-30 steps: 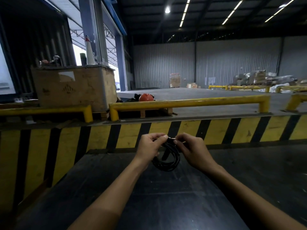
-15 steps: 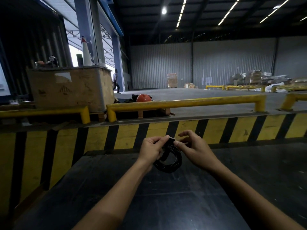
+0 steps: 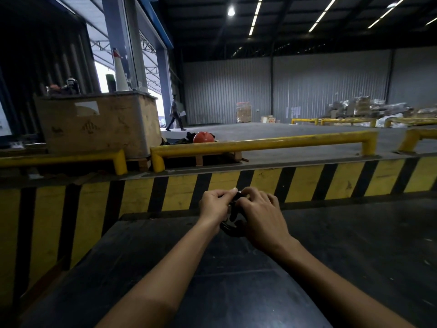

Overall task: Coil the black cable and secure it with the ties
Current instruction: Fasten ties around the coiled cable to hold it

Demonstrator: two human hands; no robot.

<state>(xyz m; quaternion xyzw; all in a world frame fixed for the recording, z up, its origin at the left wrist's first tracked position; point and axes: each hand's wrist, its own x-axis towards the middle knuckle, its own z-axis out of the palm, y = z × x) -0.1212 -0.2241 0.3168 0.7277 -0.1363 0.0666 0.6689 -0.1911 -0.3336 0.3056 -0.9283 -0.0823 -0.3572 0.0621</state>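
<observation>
Black cable (image 3: pixel 230 229) sits coiled between both hands, its lower loop showing below them. Left hand (image 3: pixel 214 205) pinches the coil's top with curled fingers. Right hand (image 3: pixel 261 216) closes over the coil from its side, fingers bent. Dark table surface (image 3: pixel 236 280) lies beneath. Striped barrier (image 3: pixel 179 192) stands beyond the knuckles.

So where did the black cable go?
In the head view the black cable is low in the middle, coiled and held between the left hand and right hand, above the dark table.
</observation>
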